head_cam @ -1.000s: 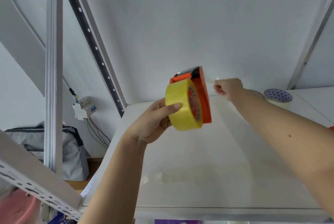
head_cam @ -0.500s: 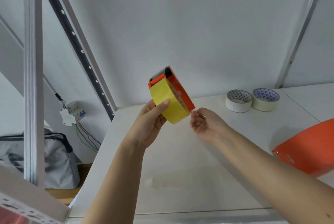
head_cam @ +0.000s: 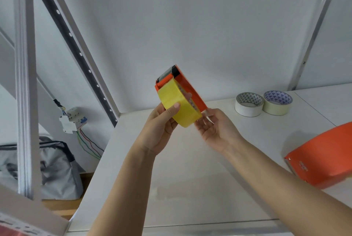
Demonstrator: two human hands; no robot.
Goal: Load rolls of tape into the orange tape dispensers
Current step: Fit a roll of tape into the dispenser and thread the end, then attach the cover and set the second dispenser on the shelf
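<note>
My left hand (head_cam: 162, 127) holds an orange tape dispenser (head_cam: 187, 85) up above the white shelf, thumb pressed on the yellow tape roll (head_cam: 179, 105) seated in it. The dispenser's cutter end points up. My right hand (head_cam: 215, 131) is palm up just below and right of the roll, fingers spread, fingertips at the dispenser's lower corner. A second orange dispenser (head_cam: 323, 157) lies on the shelf at the right edge. Two more tape rolls, a white one (head_cam: 248, 109) and a cream one (head_cam: 277, 107), stand at the back right.
The white shelf (head_cam: 190, 178) has metal rack posts at the back left (head_cam: 76, 53) and back right (head_cam: 312, 32). A grey bag (head_cam: 53, 169) sits on the floor at the left, below a wall breaker box (head_cam: 71, 121) with coloured wires.
My right hand let go of the tape end near the cutter, came down under the roll and opened. The dispenser tilted. The view dropped, showing the second dispenser and both spare rolls.
</note>
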